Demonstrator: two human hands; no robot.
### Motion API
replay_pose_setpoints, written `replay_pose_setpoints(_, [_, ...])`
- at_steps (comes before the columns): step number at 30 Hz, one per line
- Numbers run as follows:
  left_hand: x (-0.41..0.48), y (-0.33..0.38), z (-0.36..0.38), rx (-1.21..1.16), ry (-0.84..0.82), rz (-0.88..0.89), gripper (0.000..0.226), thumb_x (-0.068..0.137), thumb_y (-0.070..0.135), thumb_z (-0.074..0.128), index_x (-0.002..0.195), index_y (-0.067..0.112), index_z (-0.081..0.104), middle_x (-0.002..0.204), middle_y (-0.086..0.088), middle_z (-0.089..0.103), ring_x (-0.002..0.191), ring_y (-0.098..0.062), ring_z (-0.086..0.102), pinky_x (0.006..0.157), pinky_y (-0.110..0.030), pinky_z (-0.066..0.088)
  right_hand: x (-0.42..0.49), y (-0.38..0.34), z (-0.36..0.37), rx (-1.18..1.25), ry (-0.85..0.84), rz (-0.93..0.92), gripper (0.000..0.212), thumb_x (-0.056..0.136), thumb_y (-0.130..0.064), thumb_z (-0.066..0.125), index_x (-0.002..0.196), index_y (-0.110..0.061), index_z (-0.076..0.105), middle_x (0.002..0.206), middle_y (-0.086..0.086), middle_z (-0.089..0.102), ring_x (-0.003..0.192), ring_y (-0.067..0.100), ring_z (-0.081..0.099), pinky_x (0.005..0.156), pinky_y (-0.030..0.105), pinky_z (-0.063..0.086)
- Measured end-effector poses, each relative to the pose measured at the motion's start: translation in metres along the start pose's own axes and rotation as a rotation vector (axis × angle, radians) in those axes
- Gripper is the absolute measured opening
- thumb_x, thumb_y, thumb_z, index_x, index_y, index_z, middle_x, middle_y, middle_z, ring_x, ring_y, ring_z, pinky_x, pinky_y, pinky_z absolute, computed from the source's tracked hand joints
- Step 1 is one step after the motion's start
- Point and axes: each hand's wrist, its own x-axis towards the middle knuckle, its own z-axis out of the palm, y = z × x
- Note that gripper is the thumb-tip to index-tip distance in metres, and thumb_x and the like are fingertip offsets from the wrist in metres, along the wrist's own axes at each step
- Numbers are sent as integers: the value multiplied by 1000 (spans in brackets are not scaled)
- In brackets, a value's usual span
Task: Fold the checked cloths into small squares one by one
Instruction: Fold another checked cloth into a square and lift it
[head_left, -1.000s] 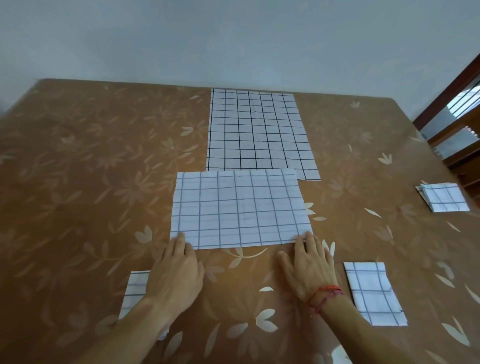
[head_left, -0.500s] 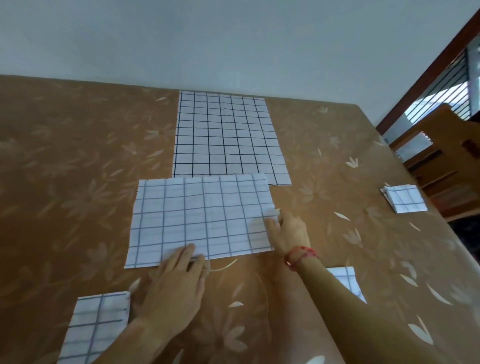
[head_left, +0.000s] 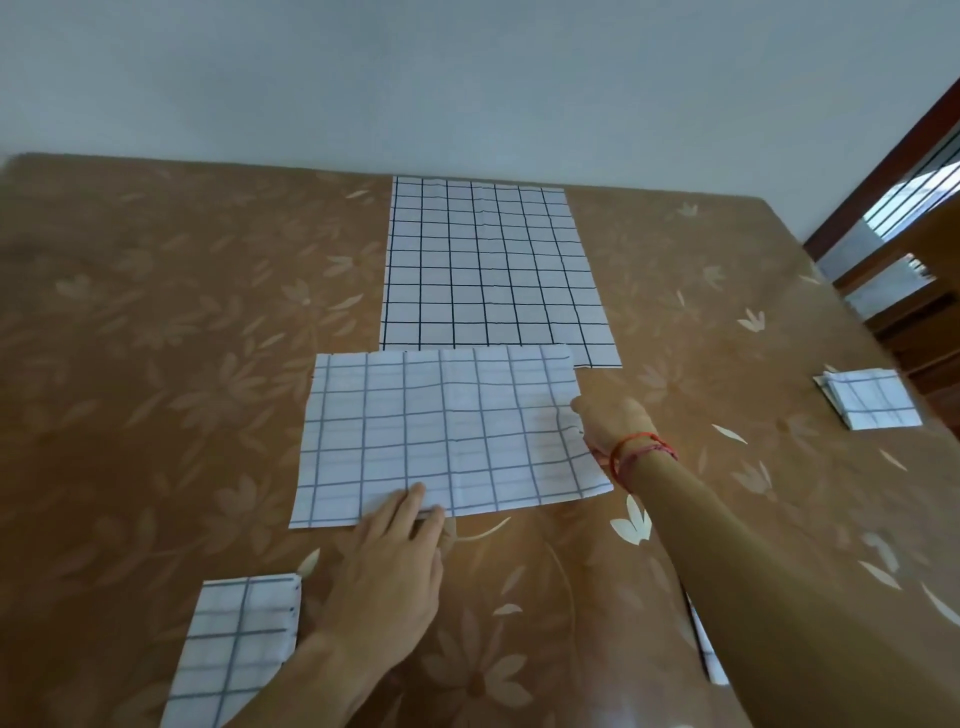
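1. The middle cloth (head_left: 447, 436) lies flat on the table (head_left: 156, 364), right in front of the person. It is a wide rectangle with pale grid lines, and its far edge just overlaps the near edge of the large cloth (head_left: 488, 270).
2. The left hand (head_left: 389, 561) is flat with its fingers straight. The fingertips press the middle cloth's near edge down and grip nothing.
3. The right hand (head_left: 608, 426) sits at the cloth's right edge with its fingers curled onto it, apparently pinching the fabric, which puckers there (the thumb is hidden, so the hold is a judgement).
4. Done so far, by the look of it: one folded square (head_left: 872, 400) lies well off to the right and another folded piece (head_left: 239, 639) sits near the left forearm. A sliver of a third piece (head_left: 706, 660) shows under the right forearm.
5. Left to do: the middle cloth probably needs its right edge carried across to the left, then at least one more fold. The large cloth, fully spread by the far edge of the table, is untouched.
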Motion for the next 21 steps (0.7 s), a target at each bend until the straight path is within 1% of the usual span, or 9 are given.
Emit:
replay_pose_setpoints(3, [-1, -2, 2, 19, 16, 16, 37, 78, 29, 72, 115, 22, 68, 132, -3, 60, 121, -20, 55, 92, -37, 49, -8, -5, -2, -65, 8, -15, 29, 86, -38, 57, 86, -9, 57, 76, 5, 55, 78, 26, 53, 75, 36, 45])
replay_pose_setpoints(6, [-2, -3, 5, 9, 23, 22, 37, 80, 28, 70, 117, 21, 67, 133, -3, 58, 122, -21, 55, 93, -38, 49, -5, -6, -3, -51, -1, -40, 37, 91, -38, 56, 110, -6, 60, 92, 7, 53, 87, 29, 52, 75, 32, 38])
replay_pose_setpoints(7, [-2, -3, 5, 2, 26, 20, 37, 81, 28, 68, 118, 21, 67, 134, -3, 58, 123, -22, 54, 94, -38, 49, -5, -7, -3, -40, -7, -60, 39, 91, -37, 56, 114, -6, 59, 94, 7, 54, 83, 26, 52, 74, 31, 38])
replay_pose_setpoints(9, [-2, -3, 5, -17, 20, 14, 39, 82, 27, 71, 119, 20, 66, 135, -3, 57, 123, -22, 54, 95, -39, 49, -4, -5, -3, -32, -6, -65, 38, 89, -34, 59, 115, -7, 59, 84, 2, 56, 69, 16, 48, 69, 29, 39])
replay_pose_setpoints(11, [-2, -2, 6, -21, 16, 13, 40, 80, 27, 73, 119, 20, 66, 135, -4, 57, 124, -23, 54, 96, -40, 49, -4, -1, -4, -50, 0, -67, 34, 84, -30, 65, 106, -5, 64, 75, 0, 55, 63, 15, 48, 63, 28, 40])
replay_pose_setpoints(13, [-2, -2, 6, -22, 12, 14, 41, 80, 27, 73, 120, 19, 66, 136, -4, 57, 124, -23, 53, 97, -41, 49, -5, 2, -5, -71, 9, -63, 24, 79, -27, 68, 86, -4, 68, 74, 6, 56, 64, 20, 52, 64, 31, 44])
replay_pose_setpoints(14, [-2, -2, 6, -25, 9, 14, 41, 81, 27, 72, 121, 19, 66, 136, -4, 56, 125, -23, 53, 97, -41, 49, -5, 2, -6, -72, 16, -63, 23, 78, -26, 69, 81, -3, 69, 74, 8, 56, 65, 22, 52, 65, 31, 46])
replay_pose_setpoints(18, [-2, -2, 3, -37, -11, 5, 44, 79, 29, 74, 121, 21, 65, 136, -3, 56, 126, -22, 53, 97, -39, 47, -4, 3, -10, -3, 30, -92, 35, 79, -29, 73, 87, 5, 70, 74, 8, 59, 69, 22, 56, 70, 33, 51])
replay_pose_setpoints(21, [-2, -3, 0, -44, -23, 11, 46, 77, 31, 75, 120, 22, 63, 137, -3, 54, 127, -22, 51, 98, -38, 45, -7, 6, -12, 57, 48, -91, 19, 79, -24, 75, 77, -6, 71, 75, 6, 67, 73, 24, 64, 73, 34, 55])
